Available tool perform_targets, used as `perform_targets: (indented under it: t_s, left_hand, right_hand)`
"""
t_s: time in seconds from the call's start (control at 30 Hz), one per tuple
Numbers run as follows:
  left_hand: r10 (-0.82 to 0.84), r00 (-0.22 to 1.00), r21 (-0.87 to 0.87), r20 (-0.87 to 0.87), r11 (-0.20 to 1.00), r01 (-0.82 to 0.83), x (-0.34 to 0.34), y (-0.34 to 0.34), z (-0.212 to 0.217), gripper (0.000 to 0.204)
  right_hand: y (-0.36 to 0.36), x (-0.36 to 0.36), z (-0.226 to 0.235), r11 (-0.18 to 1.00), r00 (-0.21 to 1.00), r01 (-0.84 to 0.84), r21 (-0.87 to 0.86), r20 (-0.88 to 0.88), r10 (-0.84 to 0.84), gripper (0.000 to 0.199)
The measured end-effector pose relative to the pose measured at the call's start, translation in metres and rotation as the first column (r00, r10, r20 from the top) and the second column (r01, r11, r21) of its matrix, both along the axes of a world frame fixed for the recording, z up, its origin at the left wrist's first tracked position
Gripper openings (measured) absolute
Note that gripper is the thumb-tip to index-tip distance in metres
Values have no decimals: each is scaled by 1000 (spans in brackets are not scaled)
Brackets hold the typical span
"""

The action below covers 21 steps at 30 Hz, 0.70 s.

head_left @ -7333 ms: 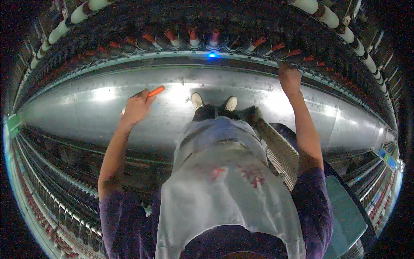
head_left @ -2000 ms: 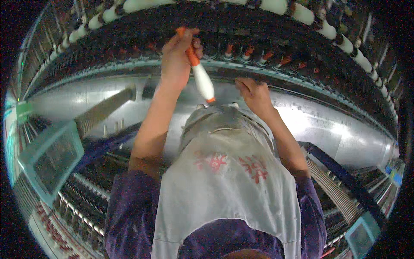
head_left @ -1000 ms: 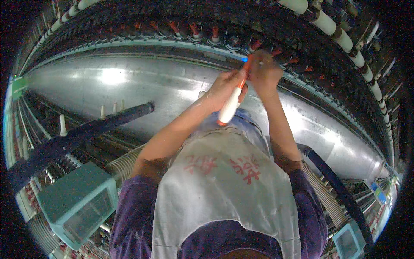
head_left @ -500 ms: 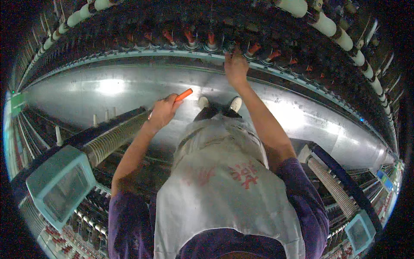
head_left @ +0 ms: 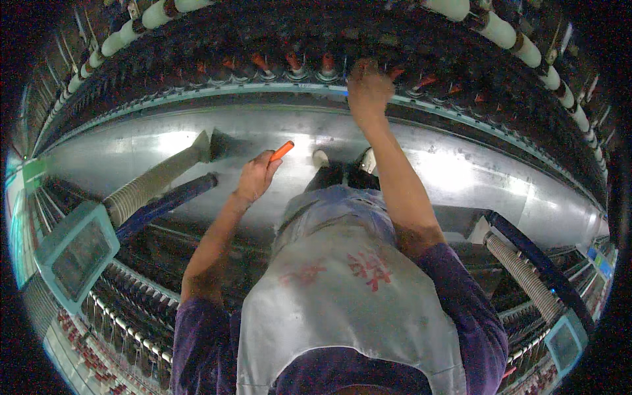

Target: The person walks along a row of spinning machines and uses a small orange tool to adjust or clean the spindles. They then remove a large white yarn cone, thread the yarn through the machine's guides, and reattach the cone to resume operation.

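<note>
A shiny metal floor [head_left: 461, 171] runs along the spinning frame [head_left: 197, 59]. Your right hand [head_left: 368, 89] reaches the dim spindle row [head_left: 309, 66]; its grip cannot be made out. Your left hand [head_left: 255, 176] clenches an orange tube [head_left: 282, 151] above the aisle.

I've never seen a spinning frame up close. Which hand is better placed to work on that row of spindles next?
Probably the right hand: it is stretched out at the row of spindles. The left hand hangs back over the floor, its grip shut on an orange tube.
</note>
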<state>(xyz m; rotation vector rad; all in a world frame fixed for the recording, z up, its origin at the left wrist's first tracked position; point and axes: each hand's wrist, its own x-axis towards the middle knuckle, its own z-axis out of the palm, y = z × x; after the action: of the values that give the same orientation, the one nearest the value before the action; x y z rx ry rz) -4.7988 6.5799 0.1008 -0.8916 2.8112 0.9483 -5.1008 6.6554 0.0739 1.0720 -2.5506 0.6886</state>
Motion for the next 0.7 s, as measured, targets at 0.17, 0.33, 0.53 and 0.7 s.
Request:
perform_targets:
  t_s: [0.17,0.33,0.53,0.7]
  left_hand:
    - [-39,995,10,91,999,38,-12,-19,-1,32]
    - [-324,944,-96,57,940,329,8,-52,-5,31]
    - [88,979,-17,183,996,-86,82,-98,-11,40]
    - [505,859,-149,85,859,-490,148,-148,-15,51]
  right_hand:
    - [70,2,37,834,760,-518,190,549,348,20]
    - [118,-16,39,453,339,-891,33,712,615,17]
    - [126,-62,9,864,956,-286,415,63,286,17]
    - [58,-28,-40,807,825,-556,199,18,565,25]
